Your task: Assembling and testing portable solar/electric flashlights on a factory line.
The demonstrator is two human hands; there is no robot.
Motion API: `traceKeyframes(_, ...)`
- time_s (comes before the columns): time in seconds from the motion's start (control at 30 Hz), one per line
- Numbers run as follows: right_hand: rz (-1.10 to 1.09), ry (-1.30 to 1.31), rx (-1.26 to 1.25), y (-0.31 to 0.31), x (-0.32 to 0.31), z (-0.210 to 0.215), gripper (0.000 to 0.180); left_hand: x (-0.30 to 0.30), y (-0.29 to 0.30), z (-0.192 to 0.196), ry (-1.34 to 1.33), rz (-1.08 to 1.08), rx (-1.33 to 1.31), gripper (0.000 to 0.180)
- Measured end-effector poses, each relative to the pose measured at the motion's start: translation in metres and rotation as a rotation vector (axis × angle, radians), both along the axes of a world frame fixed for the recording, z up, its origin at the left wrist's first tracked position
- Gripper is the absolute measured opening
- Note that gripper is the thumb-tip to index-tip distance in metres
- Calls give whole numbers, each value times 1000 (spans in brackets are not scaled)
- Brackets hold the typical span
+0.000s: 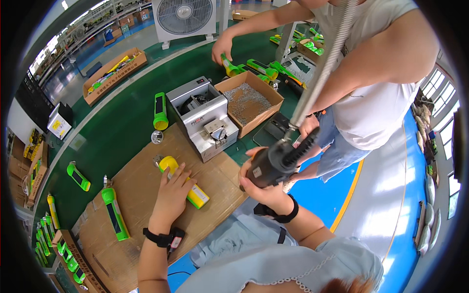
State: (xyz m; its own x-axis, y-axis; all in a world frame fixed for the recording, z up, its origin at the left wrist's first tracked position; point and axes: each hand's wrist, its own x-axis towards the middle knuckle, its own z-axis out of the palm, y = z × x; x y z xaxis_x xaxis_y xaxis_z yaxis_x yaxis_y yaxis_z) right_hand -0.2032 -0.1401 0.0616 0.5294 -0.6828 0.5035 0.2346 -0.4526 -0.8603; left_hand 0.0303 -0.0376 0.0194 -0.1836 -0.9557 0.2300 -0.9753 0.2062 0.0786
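My left hand (172, 193) presses down on a yellow flashlight (195, 194) lying on a brown cardboard sheet (132, 195). The flashlight's round head points toward the far left. My right hand (266, 190) grips a black electric screwdriver (278, 158) that hangs from a coiled cable (325, 66). The tool is held off to the right of the flashlight, near the table edge, apart from it.
A grey screw-feeder machine (202, 122) and a cardboard box of screws (249, 100) stand behind the sheet. Green flashlights (160, 111) (115, 213) (78, 177) lie around. A co-worker in a white shirt (376, 83) reaches a hand (222, 49) to flashlights at the far side. A fan (183, 17) stands behind.
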Motion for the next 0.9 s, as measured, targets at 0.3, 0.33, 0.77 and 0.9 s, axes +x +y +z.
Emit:
traceKeyframes(0.3,-47,-196,53,-12,-23,3,54,-29,16,14,283,88,106,35)
traceKeyframes(0.33,-56,-215,47,-16,-23,3,54,-28,16,16,298,103,63,36)
traceKeyframes(0.77,-17,-255,101,-34,20,3,53,-2,12,10,355,237,-18,44)
traceKeyframes(0.9,-14,-252,41,-33,27,2,53,-1,17,3,333,237,27,45)
